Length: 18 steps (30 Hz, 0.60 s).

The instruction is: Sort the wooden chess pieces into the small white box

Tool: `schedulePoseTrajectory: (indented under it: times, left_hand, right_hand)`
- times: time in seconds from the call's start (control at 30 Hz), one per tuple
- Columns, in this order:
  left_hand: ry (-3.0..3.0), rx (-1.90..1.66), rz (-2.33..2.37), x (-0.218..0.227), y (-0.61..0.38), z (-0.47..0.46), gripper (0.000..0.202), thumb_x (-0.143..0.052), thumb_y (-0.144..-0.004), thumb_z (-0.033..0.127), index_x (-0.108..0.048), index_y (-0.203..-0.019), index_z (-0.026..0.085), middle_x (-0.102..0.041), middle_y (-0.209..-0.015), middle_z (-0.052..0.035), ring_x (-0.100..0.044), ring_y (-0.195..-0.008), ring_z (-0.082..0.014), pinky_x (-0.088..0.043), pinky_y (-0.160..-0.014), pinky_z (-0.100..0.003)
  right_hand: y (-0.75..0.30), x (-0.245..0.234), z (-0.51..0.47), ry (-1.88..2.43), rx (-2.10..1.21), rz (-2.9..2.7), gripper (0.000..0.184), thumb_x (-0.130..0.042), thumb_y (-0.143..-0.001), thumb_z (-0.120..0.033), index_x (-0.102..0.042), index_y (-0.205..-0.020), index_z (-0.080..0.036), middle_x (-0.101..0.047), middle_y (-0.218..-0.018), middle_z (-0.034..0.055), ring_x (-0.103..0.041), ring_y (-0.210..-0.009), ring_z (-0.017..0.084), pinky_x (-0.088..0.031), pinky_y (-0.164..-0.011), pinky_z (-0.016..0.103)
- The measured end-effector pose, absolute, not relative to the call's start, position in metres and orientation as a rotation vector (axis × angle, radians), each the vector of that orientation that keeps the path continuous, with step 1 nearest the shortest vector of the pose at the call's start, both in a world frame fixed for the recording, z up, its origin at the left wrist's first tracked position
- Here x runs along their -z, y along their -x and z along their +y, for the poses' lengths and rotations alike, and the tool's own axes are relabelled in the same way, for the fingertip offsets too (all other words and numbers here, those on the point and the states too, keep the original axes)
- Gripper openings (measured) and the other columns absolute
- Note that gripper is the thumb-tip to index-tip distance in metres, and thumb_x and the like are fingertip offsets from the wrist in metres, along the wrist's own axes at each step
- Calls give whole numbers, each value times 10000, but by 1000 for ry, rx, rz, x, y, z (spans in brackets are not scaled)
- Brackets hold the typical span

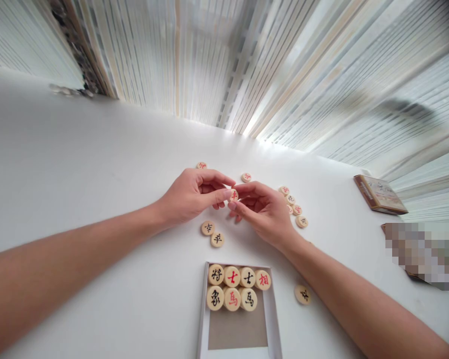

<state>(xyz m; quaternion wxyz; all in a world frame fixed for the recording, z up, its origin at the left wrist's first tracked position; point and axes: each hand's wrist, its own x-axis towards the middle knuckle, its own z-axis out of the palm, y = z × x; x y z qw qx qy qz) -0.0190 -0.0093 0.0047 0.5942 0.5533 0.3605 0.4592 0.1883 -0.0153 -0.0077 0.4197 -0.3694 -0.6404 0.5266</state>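
Between my two hands is a round Chinese chess piece (234, 195) with a red character, held above the white table. My left hand (200, 194) pinches it from the left with thumb and fingers. From the right, my right hand (264, 207) has its thumb and forefinger on the same piece. Below my hands lie two black-lettered chess pieces (217, 240), touching each other. Nearer to me stands an open box tray (239, 331), with two rows of red and black pieces (232, 299) set face up at its far end.
Several loose pieces (297, 210) cluster right of my right hand. Single pieces lie beyond my hands (246, 177) and beside my right forearm (303, 294). A small printed box (381, 194) sits at the right. Striped curtains (209, 60) hang along the table's far edge (164, 117).
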Motion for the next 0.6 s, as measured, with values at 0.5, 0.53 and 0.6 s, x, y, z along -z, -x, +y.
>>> schedulePoseTrajectory:
  times: [0.5,0.53,0.6]
  left_hand:
    - [-1407,-973,866,-1,21,-9,414,-934,-767,393,-754,-1054,156,-735,-757,-13,-719,-704,-161,-590,-679,-271]
    - [-1421,-963,875,-1,21,-9,425,-932,-767,403,-751,-1061,155,-718,-740,-7,-704,-690,-156,-578,-665,-265]
    - [-1458,-935,896,-2,22,-9,427,-929,-765,410,-754,-1058,153,-675,-695,9,-663,-652,-142,-546,-627,-249]
  right_hand:
    - [-186,5,-28,957,-780,-1941,221,-737,-924,-212,-748,-1144,-216,-813,-852,21,-759,-664,160,-627,-625,294]
    - [-186,4,-30,939,-715,-1973,219,-727,-926,-197,-737,-1143,-218,-812,-856,16,-759,-654,153,-621,-612,284]
    - [-186,3,-32,887,-587,-2053,184,-728,-938,-192,-724,-1119,-222,-813,-872,14,-750,-644,144,-611,-608,274]
